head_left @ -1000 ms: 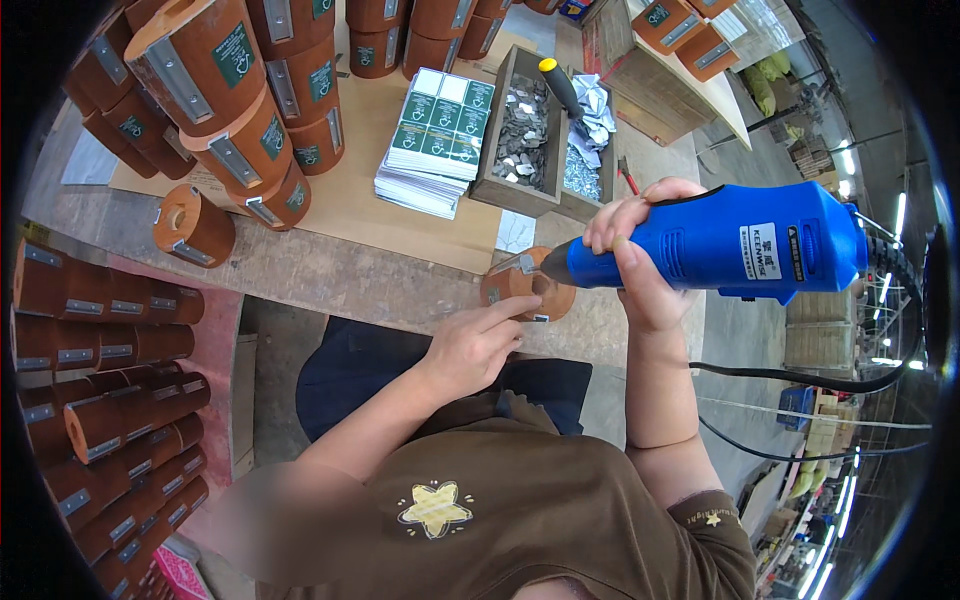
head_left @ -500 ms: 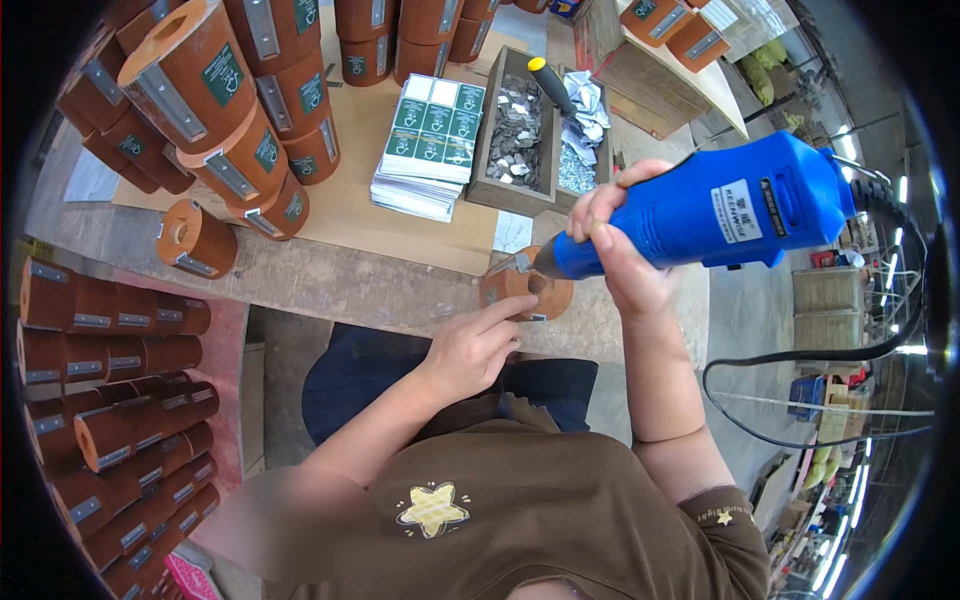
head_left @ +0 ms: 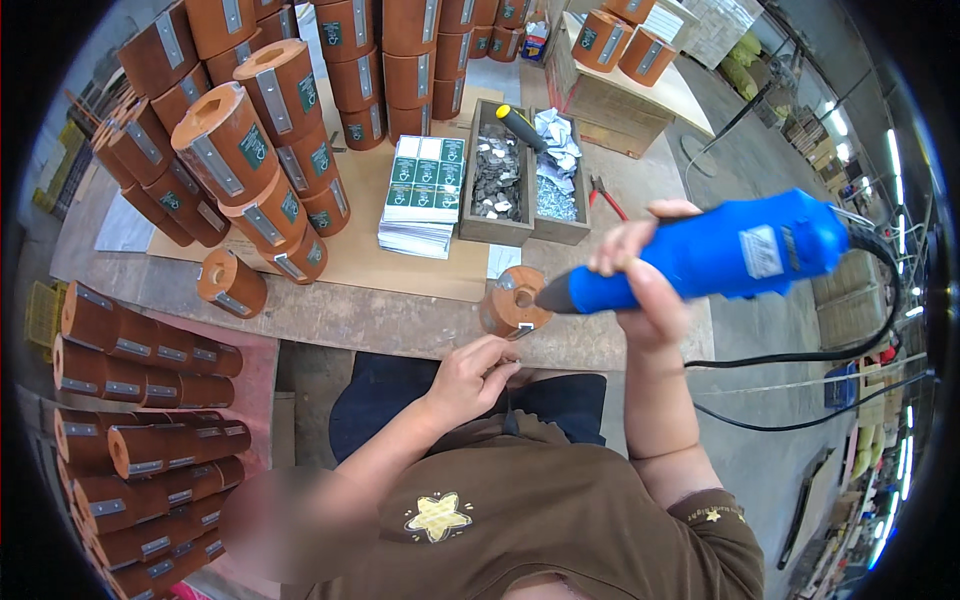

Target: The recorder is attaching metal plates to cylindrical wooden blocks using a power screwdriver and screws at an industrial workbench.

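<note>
A short reddish-brown cylinder (head_left: pixel 503 318) with a centre hole and metal pieces on it stands near the table's front edge. My right hand (head_left: pixel 645 262) is wrapped round a blue corded electric screwdriver (head_left: pixel 710 250), held sideways with its dark tapered nose pointing left. That nose overlaps the cylinder's right rim in the picture; whether they touch, I cannot tell. On the near side of the cylinder, my left hand (head_left: pixel 472 378) is closed, thumb and curled fingers together near the table edge. Anything pinched there is too small to make out.
Stacked brown cylinders (head_left: pixel 265 150) fill the back left; more lie in rows (head_left: pixel 150 350) at lower left. A label stack (head_left: pixel 420 195) sits beside a two-part wooden box (head_left: pixel 497 229) of small metal pieces, a yellow-capped handle (head_left: pixel 520 128) across it. Red-handled pliers (head_left: pixel 610 200) lie right. A black cable (head_left: pixel 800 355) trails from the screwdriver.
My left hand has drawn back from the cylinder's top toward me, its pointing finger now curled in. The screwdriver has shifted slightly relative to the cylinder. The whole view has moved a little.
</note>
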Tool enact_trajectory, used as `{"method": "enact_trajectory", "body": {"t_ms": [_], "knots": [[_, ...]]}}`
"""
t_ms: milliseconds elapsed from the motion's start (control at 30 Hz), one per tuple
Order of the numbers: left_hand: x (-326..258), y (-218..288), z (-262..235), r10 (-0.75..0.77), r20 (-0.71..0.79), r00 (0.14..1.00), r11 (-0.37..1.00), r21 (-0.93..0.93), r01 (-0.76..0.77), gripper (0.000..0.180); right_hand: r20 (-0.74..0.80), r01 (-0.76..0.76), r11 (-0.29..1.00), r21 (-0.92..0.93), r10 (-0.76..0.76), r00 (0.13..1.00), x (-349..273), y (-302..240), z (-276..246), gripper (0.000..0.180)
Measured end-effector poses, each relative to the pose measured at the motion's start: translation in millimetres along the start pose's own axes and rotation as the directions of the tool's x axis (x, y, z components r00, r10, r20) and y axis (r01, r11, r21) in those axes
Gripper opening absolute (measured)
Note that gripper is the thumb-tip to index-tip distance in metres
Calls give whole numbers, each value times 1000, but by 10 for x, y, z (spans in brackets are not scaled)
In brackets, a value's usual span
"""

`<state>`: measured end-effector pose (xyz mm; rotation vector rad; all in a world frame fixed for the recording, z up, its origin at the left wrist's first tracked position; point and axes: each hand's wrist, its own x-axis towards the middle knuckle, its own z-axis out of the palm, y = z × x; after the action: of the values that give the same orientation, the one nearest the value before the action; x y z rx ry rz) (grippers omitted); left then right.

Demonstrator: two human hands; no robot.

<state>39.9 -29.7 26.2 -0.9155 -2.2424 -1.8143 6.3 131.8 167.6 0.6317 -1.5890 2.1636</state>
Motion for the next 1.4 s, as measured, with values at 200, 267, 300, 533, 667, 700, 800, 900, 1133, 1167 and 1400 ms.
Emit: {"method": "enact_trajectory", "body": {"t_ms": [200,267,300,533,667,700,800,900,1133,1167,1400], "knots": [[-44,172,109,-301,137,944,899,-288,329,6,-54,-23,996,83,28,998,-340,-362,-98,49],[-36,132,177,-383,162,910,744,-530,407,7,-78,-5,996,91,12,997,-391,-398,-149,49],[-27,149,184,-374,182,909,714,-569,408,6,-89,7,994,109,2,996,-400,-419,-175,48],[29,268,158,-362,230,903,686,-591,425,6,-125,44,978,203,-19,992,-427,-478,-308,51],[39,297,150,-342,229,911,708,-575,410,5,-114,51,976,212,-27,993,-440,-489,-338,51],[42,302,149,-346,230,910,721,-555,415,5,-106,53,973,225,-30,994,-442,-492,-345,51],[56,312,142,-352,238,905,732,-533,424,5,-96,54,970,237,-32,995,-454,-501,-354,50],[66,306,135,-348,246,905,754,-500,425,5,-78,53,967,250,-35,996,-456,-512,-353,50],[77,356,78,-342,265,901,813,-397,426,6,10,95,976,196,-98,995,-462,-491,-356,50],[82,368,70,-342,265,902,813,-397,425,6,33,95,975,200,-104,994,-459,-495,-357,50],[131,446,-15,-164,262,951,965,-159,210,8,242,79,971,227,-135,961,-459,-514,-363,52]]}}
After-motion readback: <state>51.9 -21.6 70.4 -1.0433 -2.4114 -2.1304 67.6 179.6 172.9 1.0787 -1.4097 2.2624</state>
